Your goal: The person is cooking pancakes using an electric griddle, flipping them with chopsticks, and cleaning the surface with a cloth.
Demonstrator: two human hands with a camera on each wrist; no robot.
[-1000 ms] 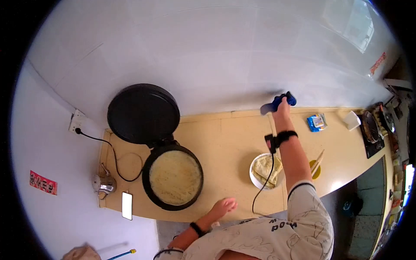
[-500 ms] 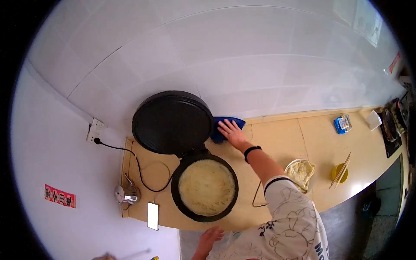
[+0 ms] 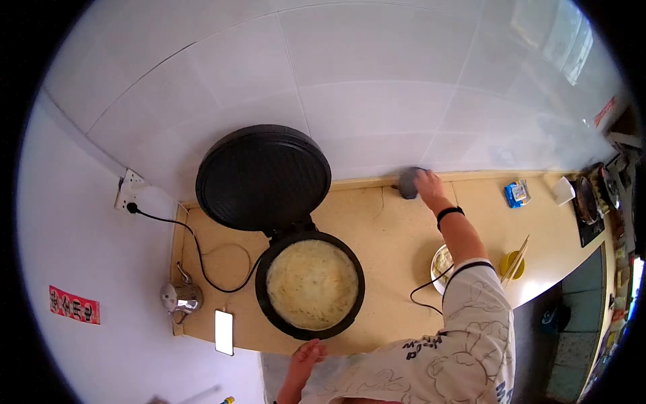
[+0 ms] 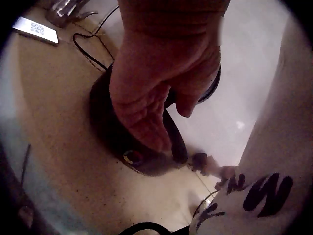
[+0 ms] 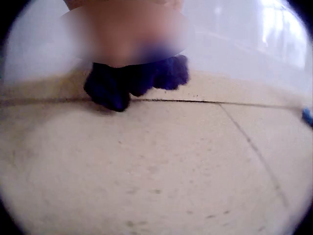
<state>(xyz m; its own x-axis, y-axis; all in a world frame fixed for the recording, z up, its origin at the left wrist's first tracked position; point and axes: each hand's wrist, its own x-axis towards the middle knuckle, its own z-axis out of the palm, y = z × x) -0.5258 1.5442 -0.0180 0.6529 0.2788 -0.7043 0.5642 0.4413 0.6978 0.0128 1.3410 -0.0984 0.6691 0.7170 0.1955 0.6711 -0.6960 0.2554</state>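
At the back edge of the counter my right hand point(image 3: 429, 186) grips a dark blue cloth point(image 3: 407, 182). The cloth is bunched beneath the fingers against the low backsplash, and in the right wrist view its folds point(image 5: 110, 87) lie along the seam there; a blur covers part of the hand. My left hand point(image 3: 307, 353) hangs with loosely bent fingers at the front rim of a round black electric griddle point(image 3: 361, 296). It holds nothing. The griddle's lid point(image 3: 266, 178) stands raised, and a thin pale pancake point(image 3: 313, 284) covers the cooking plate.
A white bowl point(image 3: 437, 275) of folded flatbread sits partly under my right forearm. Right of it are a yellow cup point(image 3: 516, 268) with chopsticks and a blue packet point(image 3: 517, 194). A metal kettle point(image 3: 182, 297), phone point(image 3: 224, 331) and power cord point(image 3: 225, 289) lie to the left.
My right hand first holds the cloth up at the wall, then presses it flat beside the griddle lid, and now has drawn it rightward along the back edge. The left hand stays near the front.
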